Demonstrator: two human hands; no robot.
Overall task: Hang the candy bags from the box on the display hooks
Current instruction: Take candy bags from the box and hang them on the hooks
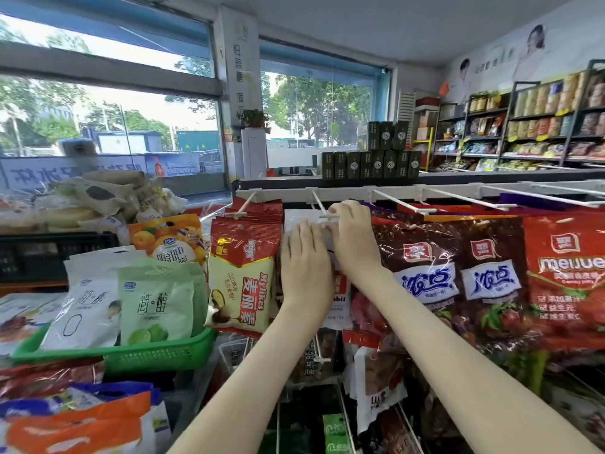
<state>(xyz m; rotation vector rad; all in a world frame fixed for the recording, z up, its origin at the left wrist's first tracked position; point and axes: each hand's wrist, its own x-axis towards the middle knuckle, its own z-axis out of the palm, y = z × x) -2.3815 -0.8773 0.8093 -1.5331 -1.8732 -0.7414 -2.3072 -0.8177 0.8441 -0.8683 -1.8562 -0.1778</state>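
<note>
Candy bag (299, 217) at second display hook (317, 199) from the rail's (343, 192) left end. My left grip (302, 257) presses it flat-fingered; my right grip (353, 239) pinches its header. Risk: the hole misses the tip and the bag drops.

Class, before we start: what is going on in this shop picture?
A person is stocking a shop's hook display. The left hand lies flat against a white-topped bag, while the right hand pinches its top at the tip of a hook. The fingers hide whether it is threaded on yet. Red bags and brown bags already hang on either side.
</note>
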